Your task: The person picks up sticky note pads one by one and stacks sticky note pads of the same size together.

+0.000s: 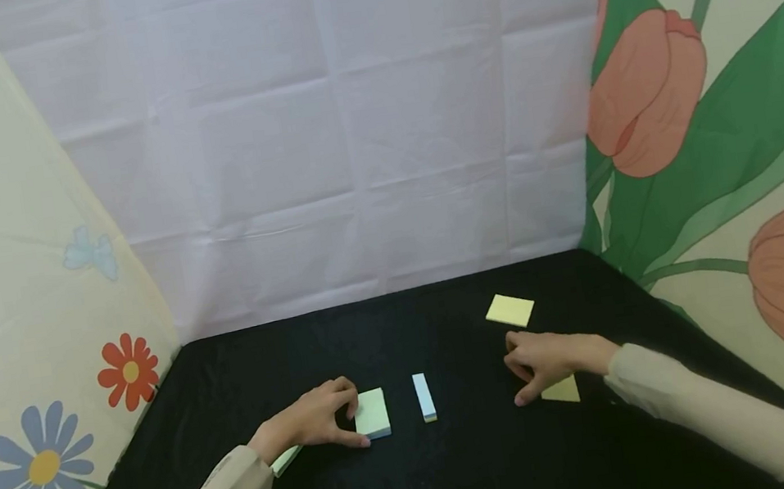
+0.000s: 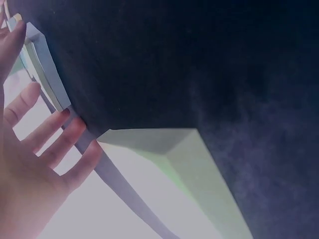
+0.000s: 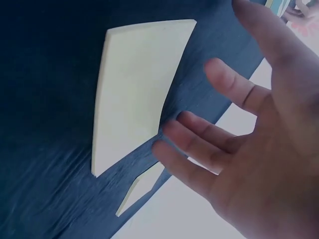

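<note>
My left hand (image 1: pixel 318 419) is at the left side of a thick sticky-note pad (image 1: pixel 373 414), pale green on top with a blue lower layer. Its thumb tip is right by the pad's near left corner, and the other fingers curve loosely along the left edge. In the left wrist view the fingers (image 2: pixel 75 132) are spread. A second pale green pad (image 2: pixel 214 184) lies under the left wrist, partly hidden in the head view. My right hand (image 1: pixel 544 357) hovers with bent, separated fingers and nothing between them, partly covering a yellow sticky-note pad (image 1: pixel 562 391).
Between the hands lies a narrow light-blue strip pad (image 1: pixel 423 396) with a yellowish base. Another yellow sticky-note pad (image 1: pixel 510 310) is beyond the right hand. A black cloth (image 1: pixel 467 474) covers the table, and a white sheet (image 1: pixel 346 118) hangs behind it.
</note>
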Action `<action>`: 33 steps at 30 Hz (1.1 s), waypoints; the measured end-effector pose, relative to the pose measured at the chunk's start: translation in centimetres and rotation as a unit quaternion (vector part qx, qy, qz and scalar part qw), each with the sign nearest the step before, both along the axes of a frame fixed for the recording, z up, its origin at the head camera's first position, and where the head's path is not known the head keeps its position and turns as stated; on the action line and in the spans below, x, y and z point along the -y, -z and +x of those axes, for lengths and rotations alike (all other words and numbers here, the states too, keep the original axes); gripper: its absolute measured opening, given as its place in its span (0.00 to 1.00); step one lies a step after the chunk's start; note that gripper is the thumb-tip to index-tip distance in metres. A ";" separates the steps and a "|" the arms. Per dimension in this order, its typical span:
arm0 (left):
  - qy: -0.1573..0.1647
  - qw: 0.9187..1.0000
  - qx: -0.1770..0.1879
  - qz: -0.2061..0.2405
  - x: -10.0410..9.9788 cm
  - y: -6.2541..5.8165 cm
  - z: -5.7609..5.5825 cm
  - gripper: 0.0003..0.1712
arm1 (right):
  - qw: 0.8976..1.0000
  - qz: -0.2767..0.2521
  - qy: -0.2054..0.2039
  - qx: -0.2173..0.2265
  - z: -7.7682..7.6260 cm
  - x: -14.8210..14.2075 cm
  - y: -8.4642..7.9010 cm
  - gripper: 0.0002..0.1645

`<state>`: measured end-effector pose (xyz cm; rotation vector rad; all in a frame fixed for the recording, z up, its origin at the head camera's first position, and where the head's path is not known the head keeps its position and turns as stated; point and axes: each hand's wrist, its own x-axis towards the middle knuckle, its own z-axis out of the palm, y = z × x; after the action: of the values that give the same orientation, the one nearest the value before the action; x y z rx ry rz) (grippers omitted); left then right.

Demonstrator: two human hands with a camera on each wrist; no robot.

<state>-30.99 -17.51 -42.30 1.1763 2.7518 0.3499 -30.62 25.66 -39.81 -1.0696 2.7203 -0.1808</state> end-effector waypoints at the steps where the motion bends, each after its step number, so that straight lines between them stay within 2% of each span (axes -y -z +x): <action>1: -0.001 1.000 0.000 -0.002 0.0 0.0 0.1 0.27 | 1.000 0.005 0.005 0.002 0.2 -0.1 -0.1 0.27; 9: 0.000 1.000 -0.010 -0.013 0.1 0.2 0.3 0.24 | 0.997 0.045 0.053 0.031 1.5 -0.8 -0.5 0.26; 13: 0.003 1.000 -0.013 -0.013 0.0 0.2 0.3 0.24 | 0.995 0.056 0.072 0.049 1.6 -1.2 -0.9 0.26; 18: 0.007 1.000 -0.024 -0.009 -0.1 0.2 0.2 0.23 | 0.994 0.074 0.066 0.053 1.5 -1.5 -1.4 0.26; 26: 0.018 0.999 -0.036 -0.006 0.0 0.1 0.2 0.23 | 0.996 0.084 0.026 0.033 1.2 -1.4 -1.4 0.25; 33: 0.025 0.999 -0.043 -0.001 0.0 0.1 0.3 0.23 | 0.995 0.083 0.024 0.039 1.1 -1.2 -1.4 0.24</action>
<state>-30.70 -17.52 -42.36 1.2877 2.7886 0.2974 -29.57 26.89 -38.43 -0.9312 2.6387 -0.0041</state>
